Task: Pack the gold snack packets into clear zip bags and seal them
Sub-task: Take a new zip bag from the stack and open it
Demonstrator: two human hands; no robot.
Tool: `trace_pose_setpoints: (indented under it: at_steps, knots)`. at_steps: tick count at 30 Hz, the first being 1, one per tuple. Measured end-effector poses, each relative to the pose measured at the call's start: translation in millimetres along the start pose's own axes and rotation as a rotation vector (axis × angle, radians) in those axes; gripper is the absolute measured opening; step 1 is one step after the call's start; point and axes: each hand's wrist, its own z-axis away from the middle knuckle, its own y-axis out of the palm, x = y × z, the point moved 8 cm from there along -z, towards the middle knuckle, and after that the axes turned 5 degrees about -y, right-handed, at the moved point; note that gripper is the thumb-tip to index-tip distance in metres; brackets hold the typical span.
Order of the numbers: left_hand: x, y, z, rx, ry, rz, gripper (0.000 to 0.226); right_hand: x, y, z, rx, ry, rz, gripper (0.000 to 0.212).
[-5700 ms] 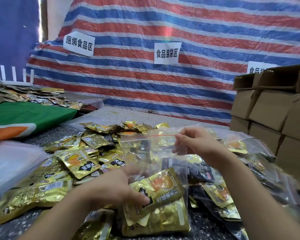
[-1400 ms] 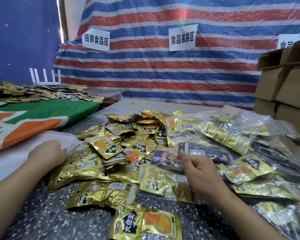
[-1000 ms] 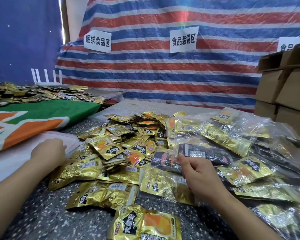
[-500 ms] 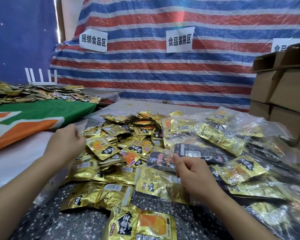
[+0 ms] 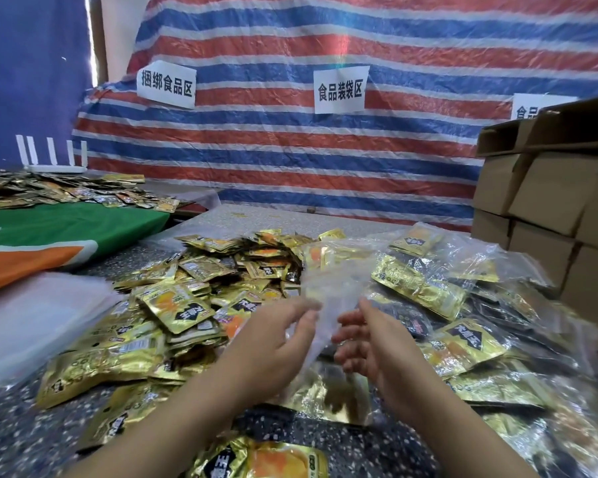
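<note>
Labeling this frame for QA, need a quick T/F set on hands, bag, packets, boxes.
1. Both hands are at an empty clear zip bag. True.
2. The left hand grips a gold packet. False: it holds only the clear bag.
3. Cardboard boxes are stacked on the right side. True.
4. The loose gold packets lie on the green cloth. False: that pile is on the speckled table.
5. The right hand rests flat on the table. False: it is raised at the bag.

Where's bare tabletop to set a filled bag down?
Bare speckled dark tabletop shows nearest the camera, between the forearms. A pale strip of table runs between the loose gold snack packets and the striped tarp. Crowded: the packet heap centre-left, filled clear zip bags right.
</note>
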Motion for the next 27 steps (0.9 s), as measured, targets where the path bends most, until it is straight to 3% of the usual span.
trace_pose_setpoints:
  at_steps: [5, 8, 14, 20, 25, 27]
  knots:
    - [-8.7, 17.4, 15.2, 0.193, 0.132, -0.010, 0.037, -0.8, 1.5, 1.0, 0.013, 0.035, -0.038, 0.052]
    - [-11.4, 24.6, 17.9, 0.275, 0.163, -0.041, 0.046, 1.8, -1.9, -1.0, -0.005, 0.007, -0.061, 0.059]
    - [-9.1, 29.2, 18.4, 0.338, 0.177, -0.152, 0.050, 13.8, -17.5, 0.6, -0.083, -0.056, -0.065, 0.061]
    - [-2.8, 34.9, 20.8, 0.407, 0.170, -0.265, 0.053, 10.0, -22.0, 0.6, -0.093, 0.002, 0.076, 0.034]
    - [-3.9, 34.1, 20.2, 0.397, 0.218, -0.415, 0.055, 8.5, -29.2, -1.9, -0.104, 0.056, 0.131, 0.058]
    - [-5.6, 34.2, 20.6, 0.387, 0.245, -0.483, 0.054, 8.2, -29.5, -1.8, -0.102, 0.057, 0.189, 0.050]
